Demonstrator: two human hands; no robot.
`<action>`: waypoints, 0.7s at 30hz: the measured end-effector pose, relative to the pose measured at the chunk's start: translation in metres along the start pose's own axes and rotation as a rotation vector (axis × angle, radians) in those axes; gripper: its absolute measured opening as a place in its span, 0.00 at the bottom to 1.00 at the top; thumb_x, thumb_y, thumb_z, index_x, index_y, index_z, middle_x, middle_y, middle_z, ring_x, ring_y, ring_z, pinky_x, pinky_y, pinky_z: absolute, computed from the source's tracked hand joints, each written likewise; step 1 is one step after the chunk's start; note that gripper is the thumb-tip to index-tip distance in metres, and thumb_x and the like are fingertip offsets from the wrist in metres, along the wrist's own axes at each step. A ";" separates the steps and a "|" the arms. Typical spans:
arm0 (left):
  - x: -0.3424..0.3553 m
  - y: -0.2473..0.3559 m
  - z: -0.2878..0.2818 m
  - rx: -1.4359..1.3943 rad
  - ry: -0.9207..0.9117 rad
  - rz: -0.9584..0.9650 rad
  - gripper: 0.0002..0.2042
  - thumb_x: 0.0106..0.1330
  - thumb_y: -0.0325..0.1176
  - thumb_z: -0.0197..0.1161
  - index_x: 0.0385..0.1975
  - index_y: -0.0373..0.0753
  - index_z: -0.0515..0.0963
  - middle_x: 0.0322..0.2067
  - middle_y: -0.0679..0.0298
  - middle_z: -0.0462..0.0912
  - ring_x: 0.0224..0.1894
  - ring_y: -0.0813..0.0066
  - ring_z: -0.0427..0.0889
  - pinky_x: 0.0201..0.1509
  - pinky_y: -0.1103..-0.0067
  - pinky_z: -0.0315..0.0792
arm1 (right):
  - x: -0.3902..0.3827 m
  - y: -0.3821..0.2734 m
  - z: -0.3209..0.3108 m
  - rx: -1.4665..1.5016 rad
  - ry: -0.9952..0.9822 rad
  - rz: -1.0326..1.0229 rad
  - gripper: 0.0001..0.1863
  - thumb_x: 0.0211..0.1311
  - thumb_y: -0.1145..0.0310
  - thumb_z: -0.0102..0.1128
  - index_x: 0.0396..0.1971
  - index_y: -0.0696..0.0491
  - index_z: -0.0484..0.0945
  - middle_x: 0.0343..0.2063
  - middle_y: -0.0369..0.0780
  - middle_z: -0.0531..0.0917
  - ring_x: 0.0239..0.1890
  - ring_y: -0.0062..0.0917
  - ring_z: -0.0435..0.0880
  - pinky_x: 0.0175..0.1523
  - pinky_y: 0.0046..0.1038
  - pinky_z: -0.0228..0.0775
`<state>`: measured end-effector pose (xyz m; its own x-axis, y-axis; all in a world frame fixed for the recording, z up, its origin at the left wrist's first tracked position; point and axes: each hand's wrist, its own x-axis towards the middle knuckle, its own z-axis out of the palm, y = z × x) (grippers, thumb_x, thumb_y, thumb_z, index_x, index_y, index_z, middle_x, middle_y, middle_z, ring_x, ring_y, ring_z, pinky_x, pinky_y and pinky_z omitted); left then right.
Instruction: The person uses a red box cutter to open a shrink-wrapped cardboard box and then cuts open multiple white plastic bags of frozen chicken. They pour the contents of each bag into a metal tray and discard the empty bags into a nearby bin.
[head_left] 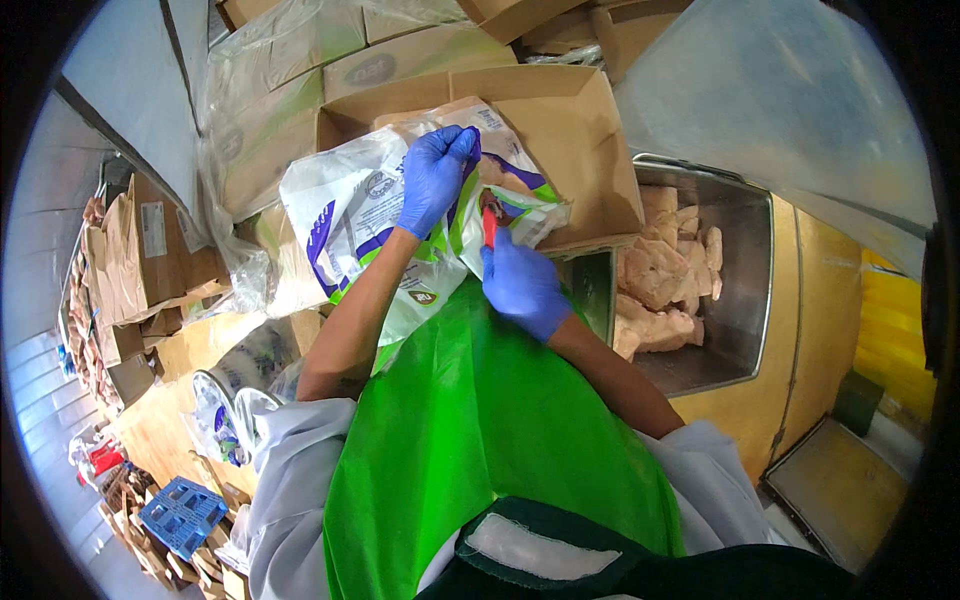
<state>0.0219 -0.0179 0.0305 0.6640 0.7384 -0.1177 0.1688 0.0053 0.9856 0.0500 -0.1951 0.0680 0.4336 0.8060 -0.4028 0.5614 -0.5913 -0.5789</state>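
Note:
My left hand [436,178], in a blue glove, is closed on the upper edge of a plastic bag [345,225]. The bag is white with purple and green print and hangs over the near side of an open cardboard box [565,130]. My right hand [525,288], also gloved in blue, grips a slim red-handled tool [489,228] that looks like a cutter. Its upper end lies against the green and white part of the bag, and I cannot make out a blade. Pale pink contents show through the film beside my left hand.
To the right, a metal bin [735,330] holds several pieces of pale raw meat [655,270]. Wrapped cartons [270,130] are stacked behind the box. At lower left are a blue pallet [184,516] and a hoop [215,400] with a plastic bag. Translucent sheeting [780,110] hangs at upper right.

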 end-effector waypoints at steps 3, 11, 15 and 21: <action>-0.001 -0.004 0.003 -0.074 0.020 -0.038 0.16 0.67 0.37 0.57 0.20 0.33 0.77 0.14 0.68 0.72 0.20 0.84 0.67 0.25 0.80 0.63 | 0.009 -0.004 -0.004 0.067 0.123 0.027 0.17 0.65 0.61 0.45 0.42 0.61 0.66 0.24 0.57 0.79 0.30 0.53 0.80 0.37 0.52 0.69; -0.002 0.004 0.009 -0.095 0.006 -0.034 0.15 0.66 0.37 0.58 0.21 0.33 0.77 0.15 0.69 0.72 0.20 0.85 0.67 0.25 0.82 0.63 | 0.030 0.004 0.008 0.039 0.177 -0.049 0.16 0.66 0.62 0.44 0.41 0.62 0.66 0.23 0.56 0.80 0.29 0.52 0.81 0.37 0.51 0.70; -0.002 0.008 0.009 -0.042 -0.001 -0.028 0.15 0.66 0.36 0.58 0.21 0.32 0.77 0.15 0.70 0.72 0.20 0.85 0.66 0.25 0.82 0.62 | 0.028 0.001 0.008 0.021 0.129 -0.031 0.17 0.66 0.62 0.44 0.41 0.63 0.64 0.23 0.57 0.80 0.29 0.52 0.81 0.36 0.51 0.70; -0.003 0.008 0.010 -0.170 0.046 -0.013 0.14 0.67 0.35 0.57 0.20 0.34 0.76 0.16 0.73 0.70 0.19 0.86 0.64 0.23 0.83 0.59 | 0.024 -0.003 0.013 -0.040 0.042 -0.024 0.18 0.62 0.64 0.46 0.42 0.65 0.63 0.24 0.58 0.80 0.29 0.52 0.81 0.36 0.50 0.71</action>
<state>0.0287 -0.0275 0.0379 0.6276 0.7677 -0.1292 0.0492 0.1265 0.9908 0.0494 -0.1737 0.0507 0.4483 0.8190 -0.3581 0.5994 -0.5727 -0.5593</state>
